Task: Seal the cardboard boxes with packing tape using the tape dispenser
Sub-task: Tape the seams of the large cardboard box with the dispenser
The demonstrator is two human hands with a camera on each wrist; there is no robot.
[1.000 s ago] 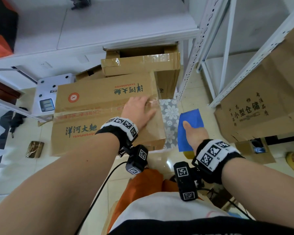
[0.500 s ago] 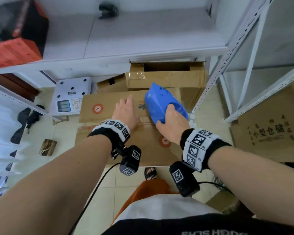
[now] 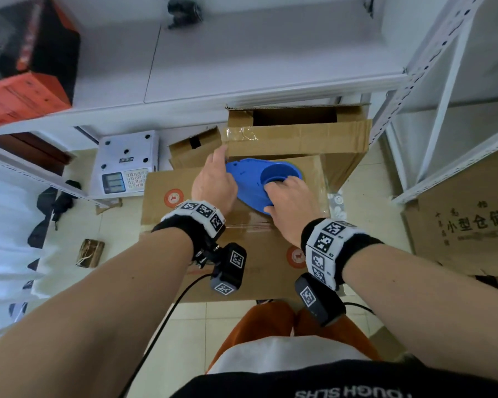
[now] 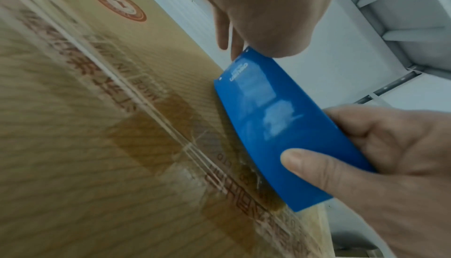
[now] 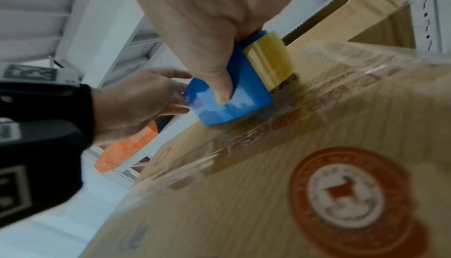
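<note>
Half a second ago the blue tape dispenser (image 3: 259,182) was tipped up in the air; now it lies low on the far end of the cardboard box (image 3: 167,237), by the middle seam. The right hand (image 3: 291,208) has its grip clamped on the dispenser. The left hand (image 3: 213,179) has moved to its front end, fingers straight and touching it. I think a new strip is about to start there. The dispenser is smooth, shiny plastic with a round curved back. Its yellowish tape roll (image 5: 268,59) looks glossy. The box is brown, flat and ribbed, with shiny old tape and red round stamps.
</note>
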